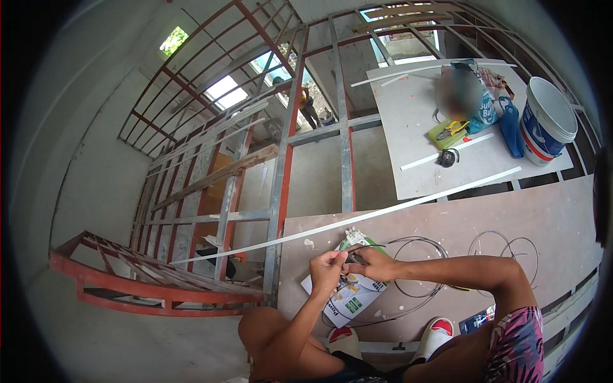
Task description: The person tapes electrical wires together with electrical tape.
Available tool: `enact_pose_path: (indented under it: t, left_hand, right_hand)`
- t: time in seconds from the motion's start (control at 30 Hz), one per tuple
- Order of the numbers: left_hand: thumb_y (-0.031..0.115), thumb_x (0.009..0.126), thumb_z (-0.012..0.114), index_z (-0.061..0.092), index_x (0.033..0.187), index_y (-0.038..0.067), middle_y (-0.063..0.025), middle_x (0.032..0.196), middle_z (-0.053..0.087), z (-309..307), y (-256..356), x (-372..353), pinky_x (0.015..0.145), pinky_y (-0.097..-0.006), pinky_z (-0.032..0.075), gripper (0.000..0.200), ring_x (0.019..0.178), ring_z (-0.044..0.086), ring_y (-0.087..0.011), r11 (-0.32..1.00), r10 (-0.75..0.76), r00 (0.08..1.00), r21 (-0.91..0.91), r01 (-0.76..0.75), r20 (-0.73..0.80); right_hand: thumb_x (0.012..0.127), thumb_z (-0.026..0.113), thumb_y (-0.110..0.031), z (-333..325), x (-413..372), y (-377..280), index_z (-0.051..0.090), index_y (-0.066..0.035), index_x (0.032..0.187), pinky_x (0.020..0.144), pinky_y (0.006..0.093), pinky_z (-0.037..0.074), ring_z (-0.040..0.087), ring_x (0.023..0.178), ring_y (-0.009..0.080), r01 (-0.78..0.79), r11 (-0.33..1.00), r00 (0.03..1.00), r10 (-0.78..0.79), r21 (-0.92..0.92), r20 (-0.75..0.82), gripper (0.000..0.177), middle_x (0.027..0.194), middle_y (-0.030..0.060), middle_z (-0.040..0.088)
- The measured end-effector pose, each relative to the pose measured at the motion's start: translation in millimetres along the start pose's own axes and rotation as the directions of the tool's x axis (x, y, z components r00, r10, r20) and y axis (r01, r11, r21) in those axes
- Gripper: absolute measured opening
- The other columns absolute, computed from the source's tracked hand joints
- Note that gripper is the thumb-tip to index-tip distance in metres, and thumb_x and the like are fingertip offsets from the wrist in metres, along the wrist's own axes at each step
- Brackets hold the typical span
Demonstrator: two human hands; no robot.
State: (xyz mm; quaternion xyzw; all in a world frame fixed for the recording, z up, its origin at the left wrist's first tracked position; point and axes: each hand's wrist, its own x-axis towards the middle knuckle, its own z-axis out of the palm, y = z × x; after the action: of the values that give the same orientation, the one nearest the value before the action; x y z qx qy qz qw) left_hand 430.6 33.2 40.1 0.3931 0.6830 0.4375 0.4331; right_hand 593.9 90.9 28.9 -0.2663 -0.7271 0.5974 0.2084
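Note:
My left hand (327, 270) is closed, its thumb and fingers pinching a thin black cable (418, 239). Right beside it, my right hand (375, 264) is closed round the same cable, and the two hands almost touch. Loose loops of the cable spread over the board to the right. Under my hands lies a white and green printed package (355, 305), partly covered by them. Small items on top of it are too blurred to name. The exact end of the cable is hidden by my fingers.
A pale board (306, 231) spans a grid of steel framing (281, 185) with open gaps. A long white strip (357, 217) crosses it. Farther off are yellow-handled pliers (454, 129), a tape measure (448, 157), a blue bag (509, 131) and a white bucket (544, 121). Another person (306, 105) stands beyond the framing.

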Motion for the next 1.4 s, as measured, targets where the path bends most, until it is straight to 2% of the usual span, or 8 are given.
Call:
enact_pose_path:
  t: [0.27, 0.57, 0.63, 0.67, 0.73, 0.83, 0.9, 1.4]
  left_hand:
    - [0.023, 0.091, 0.065, 0.068, 0.104, -0.004, -0.0158, 0.083, 0.071, -4.5, -50.3, 20.8, 0.064, -0.0293, 0.051, 0.03, 0.073, 0.065, -0.0167, 0.933, 0.291, 0.956, 0.214, -0.29, 0.025]
    - [0.018, 0.09, 0.065, 0.071, 0.093, -0.005, -0.0054, 0.068, 0.066, 1.4, -45.4, 21.3, 0.057, -0.0273, 0.046, 0.023, 0.062, 0.056, -0.0082, 0.977, 0.081, 0.996, 0.201, -0.07, -0.044]
    - [0.018, 0.091, 0.064, 0.07, 0.088, -0.007, -0.0021, 0.066, 0.062, 3.7, -43.2, 15.2, 0.057, -0.0252, 0.044, 0.026, 0.062, 0.053, -0.0078, 0.944, 0.223, 0.974, 0.262, -0.203, -0.048]
    - [0.018, 0.092, 0.063, 0.07, 0.088, -0.005, -0.0006, 0.07, 0.063, -11.0, -57.2, 30.4, 0.058, -0.0231, 0.042, 0.025, 0.064, 0.052, -0.0065, 0.969, 0.11, 0.981, 0.237, -0.07, -0.16]
    - [0.019, 0.092, 0.063, 0.071, 0.089, -0.004, 0.0008, 0.074, 0.063, -30.2, -47.4, 52.5, 0.058, -0.0209, 0.041, 0.024, 0.066, 0.052, -0.0052, 0.986, 0.017, 0.94, 0.162, 0.04, -0.339]
    - [0.018, 0.09, 0.065, 0.069, 0.096, 0.002, 0.005, 0.072, 0.059, -34.5, -30.9, 29.3, 0.055, -0.0201, 0.036, 0.018, 0.057, 0.044, -0.0033, 0.989, -0.106, 0.994, -0.104, 0.103, -0.023]
    - [0.007, 0.089, 0.06, 0.063, 0.099, -0.002, -0.0034, 0.085, 0.061, -13.7, -13.1, 9.1, 0.057, -0.0226, 0.041, 0.014, 0.068, 0.053, -0.0087, 0.927, -0.285, 0.953, -0.225, 0.301, 0.103]
    - [0.021, 0.1, 0.044, 0.055, 0.094, 0.004, -0.0012, 0.087, 0.051, -7.9, 39.2, -24.4, 0.065, -0.0222, 0.035, 0.021, 0.068, 0.039, -0.0069, 0.602, -0.115, 0.561, -0.391, 0.696, 0.82]
  right_hand:
    - [0.089, 0.054, -0.044, 3.3, 4.9, 5.8, 0.054, 0.009, 0.118, 0.091, 0.0368, 0.044, 0.059, 0.102, 0.0307, -0.252, 0.968, 0.953, 0.247, 0.005, 0.176, 0.061, 0.106, 0.0251, 0.061]
    - [0.089, 0.05, -0.042, 11.0, -1.0, -13.5, 0.054, 0.008, 0.104, 0.083, 0.0413, 0.045, 0.059, 0.093, 0.0357, -0.295, 0.955, 0.955, 0.296, -0.041, 0.014, 0.052, 0.099, 0.0259, 0.059]
    - [0.088, 0.051, -0.032, 6.6, -12.9, 13.3, 0.052, 0.003, 0.103, 0.082, 0.0423, 0.045, 0.058, 0.089, 0.0359, 0.358, 0.915, 0.91, -0.297, -0.187, 0.29, 0.038, 0.091, 0.0214, 0.058]
    - [0.088, 0.053, -0.029, 12.9, -14.4, 30.8, 0.051, 0.001, 0.104, 0.08, 0.0427, 0.045, 0.059, 0.087, 0.0357, 0.759, 0.641, 0.614, -0.642, -0.119, 0.459, 0.035, 0.09, 0.0204, 0.057]
    - [0.085, 0.055, -0.027, 91.2, 50.9, -98.6, 0.05, 0.001, 0.105, 0.078, 0.044, 0.046, 0.059, 0.086, 0.037, 0.726, 0.685, 0.607, -0.592, -0.066, 0.531, 0.035, 0.096, 0.0208, 0.056]
    - [0.078, 0.061, -0.022, -18.5, -74.2, -110.4, 0.049, -0.001, 0.108, 0.073, 0.0479, 0.051, 0.061, 0.084, 0.0412, 0.429, 0.904, 0.749, -0.353, -0.003, 0.56, 0.038, 0.113, 0.022, 0.053]
    - [0.074, 0.061, -0.018, -46.6, -55.9, -86.9, 0.048, 0.004, 0.107, 0.072, 0.0492, 0.05, 0.061, 0.081, 0.0414, 0.314, 0.837, 0.94, -0.208, -0.448, 0.269, 0.042, 0.104, 0.024, 0.053]
    - [0.067, 0.065, -0.022, -83.2, -48.1, -29.0, 0.055, -0.003, 0.088, 0.056, 0.04, 0.049, 0.057, 0.062, 0.0318, 0.508, 0.675, 0.848, -0.503, -0.535, 0.169, 0.031, 0.083, 0.0105, 0.053]
